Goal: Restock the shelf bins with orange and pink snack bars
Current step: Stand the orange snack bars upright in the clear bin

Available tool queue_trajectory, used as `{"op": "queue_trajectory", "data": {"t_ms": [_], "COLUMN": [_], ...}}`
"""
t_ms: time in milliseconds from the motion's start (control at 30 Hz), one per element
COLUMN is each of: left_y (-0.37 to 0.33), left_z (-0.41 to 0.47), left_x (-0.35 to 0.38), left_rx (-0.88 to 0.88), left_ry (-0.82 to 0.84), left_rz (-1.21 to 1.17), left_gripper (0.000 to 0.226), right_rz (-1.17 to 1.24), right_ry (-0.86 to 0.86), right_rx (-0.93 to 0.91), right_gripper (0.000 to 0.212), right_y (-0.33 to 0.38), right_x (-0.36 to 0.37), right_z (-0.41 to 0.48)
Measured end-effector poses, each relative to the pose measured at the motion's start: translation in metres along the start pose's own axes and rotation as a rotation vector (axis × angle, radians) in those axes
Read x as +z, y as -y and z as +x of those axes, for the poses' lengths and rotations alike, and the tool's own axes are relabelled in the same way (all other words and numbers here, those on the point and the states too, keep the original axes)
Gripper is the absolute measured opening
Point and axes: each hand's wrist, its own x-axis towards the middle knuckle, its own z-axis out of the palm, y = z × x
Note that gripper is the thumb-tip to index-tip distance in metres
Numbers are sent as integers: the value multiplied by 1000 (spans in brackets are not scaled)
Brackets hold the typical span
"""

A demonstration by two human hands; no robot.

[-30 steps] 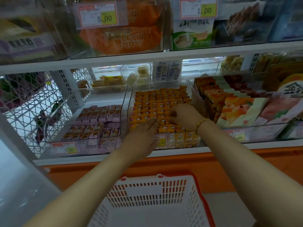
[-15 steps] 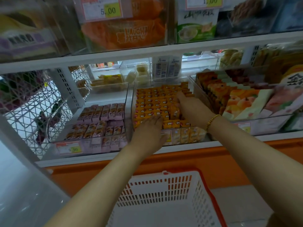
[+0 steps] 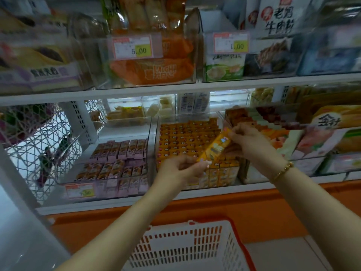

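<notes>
An orange snack bar (image 3: 216, 146) is held tilted above the clear bin (image 3: 156, 145) packed with rows of orange bars (image 3: 183, 137). My left hand (image 3: 181, 169) pinches its lower end; my right hand (image 3: 248, 142) pinches its upper end. To the left, a second clear bin (image 3: 150, 133) holds pink snack bars (image 3: 117, 159) in a few rows, with bare room at its back.
A white basket with a red rim (image 3: 187, 249) sits below the shelf edge. Right of the orange bin stand boxed snacks (image 3: 277, 137). A white wire rack (image 3: 39, 145) is at the left. The upper shelf (image 3: 175, 89) with price tags hangs close overhead.
Both hands lifted off the packed orange bars and now hold one orange bar raised between them. The view tilted upward.
</notes>
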Motion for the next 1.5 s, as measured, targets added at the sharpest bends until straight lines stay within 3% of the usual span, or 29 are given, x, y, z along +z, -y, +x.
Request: {"op": "queue_trajectory", "data": {"t_ms": [133,267,500,600,733,833,1000,1100,1200,1300,1367,1433,1500], "left_y": [-6,-2,7,7,5,5,4,0,0,2,1,2,3], "left_z": [-14,-21,-44,-50,-53,-56,-58,-55,-51,-42,-35,-28,-21], "left_x": [-11,-27,-33,-32,-29,-29,-27,-22,-22,-22,-21,-23,-26], "left_rx": [-90,-142,-256,-292,-341,-451,-653,-611,-568,-500,-375,-236,-57], "left_ry": [83,139,230,232,237,220,434,498,418,204,66,-69,-213], "left_rz": [-140,-187,-246,-288,-410,-668,-1021,-1072,-1081,-883,-536,-97,231], "left_gripper": [6,13,13,15,23,37,53,48,57,34,33,38,28], "right_rz": [131,252,163,80,-50,-57,-178,-195,-176,-169,-115,-41,-97], "right_ry": [57,171,245,349,384,389,561,598,584,533,477,503,578], "right_rx": [64,183,303,309,286,252,79,-28,-95,-56,65,226,269], "right_gripper": [14,14,26,42,52,57,32,31,44,46,42,25,35], "right_y": [5,8,18,25,29,30,30,29,27,21,18,19,21], "right_x": [-5,-10,-24,-21,-17,-19,-16,-9,-1,5,9,12,16], "right_z": [-13,-29,-43,-49,-52,-53,-54,-46,-34,-16,2,15,24]}}
